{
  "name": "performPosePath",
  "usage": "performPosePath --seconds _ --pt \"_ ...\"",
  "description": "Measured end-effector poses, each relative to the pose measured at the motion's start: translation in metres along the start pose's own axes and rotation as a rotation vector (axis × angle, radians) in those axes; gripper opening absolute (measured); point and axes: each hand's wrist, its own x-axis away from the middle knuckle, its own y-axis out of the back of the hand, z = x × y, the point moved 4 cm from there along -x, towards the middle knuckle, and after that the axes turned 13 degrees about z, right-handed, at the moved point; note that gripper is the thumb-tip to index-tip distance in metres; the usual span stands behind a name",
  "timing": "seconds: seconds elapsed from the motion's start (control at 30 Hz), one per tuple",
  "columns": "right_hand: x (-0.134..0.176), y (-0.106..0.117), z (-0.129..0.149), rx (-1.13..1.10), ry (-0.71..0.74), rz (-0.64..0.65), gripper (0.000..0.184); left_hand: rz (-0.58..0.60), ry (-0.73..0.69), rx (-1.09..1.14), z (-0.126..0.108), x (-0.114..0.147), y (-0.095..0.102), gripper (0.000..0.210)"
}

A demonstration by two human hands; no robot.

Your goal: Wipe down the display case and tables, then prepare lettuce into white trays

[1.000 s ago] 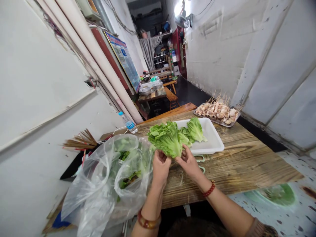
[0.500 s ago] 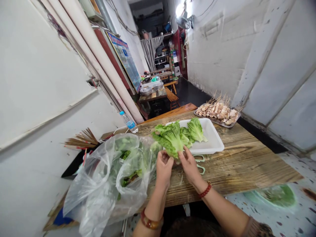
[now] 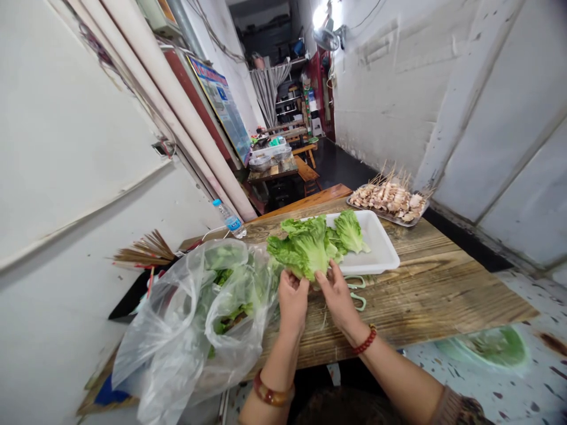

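Observation:
Between my hands is a bunch of green lettuce leaves (image 3: pixel 305 245), held by the pale stem end with the frilly tops pointing away from me. My left hand (image 3: pixel 293 295) pinches its lower left side, thumb toward the stem. On the lower right, my right hand (image 3: pixel 337 292) grips it with thumb and fingers. Behind the held leaves, more lettuce (image 3: pixel 349 232) lies in a white tray (image 3: pixel 383 251). Green-handled scissors (image 3: pixel 358 301) rest on the table beside my right hand, their blades hidden. A clear plastic bag (image 3: pixel 177 336) with leafy greens inside stands left of my left hand.
A clear tray of skewered meat (image 3: pixel 390 200) sits at the table's far right corner. A water bottle (image 3: pixel 233 221) stands at the back left, near a bundle of wooden sticks (image 3: pixel 146 251). The wooden table (image 3: pixel 460 301) borders a wall; a green basin (image 3: pixel 500 345) is below its right edge.
The held lettuce has shifted slightly left and its leaves appear more spread out. My right hand's fingers have moved a little along the stem end. The view has shifted slightly.

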Motion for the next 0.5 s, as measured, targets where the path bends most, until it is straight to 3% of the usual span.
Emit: performPosePath --seconds 0.2,0.5 --pt "-0.002 0.007 0.003 -0.097 -0.020 -0.116 0.077 -0.039 -0.033 0.018 0.008 -0.007 -0.007 0.028" --pt "-0.017 0.039 0.025 -0.420 -0.048 0.036 0.047 0.067 0.095 0.272 0.004 -0.028 -0.043 0.025"
